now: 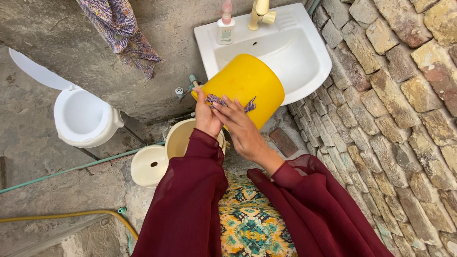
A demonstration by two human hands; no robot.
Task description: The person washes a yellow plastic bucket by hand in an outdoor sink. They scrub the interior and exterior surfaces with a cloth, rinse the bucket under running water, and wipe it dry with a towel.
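Yellow bucket (247,85), one, mid-frame, tipped on its side against the front rim of the white sink (304,62). Both hands on it w/ a purple patterned rag (216,100) pressed betw. them & the plastic: left hand (205,114) fingers closed round the bucket's lower edge, right hand (240,124) flat, fingers spread over the rag. Top centre: 1 white pump bottle (225,26), pink cap, pale label, beside 1 cream tap (259,13). Left: 1 white toilet (83,116). Below the hands: 1 cream bin (180,138), its round lid (149,165) off, beside it. Top left: 1 patterned cloth (121,28) hanging.
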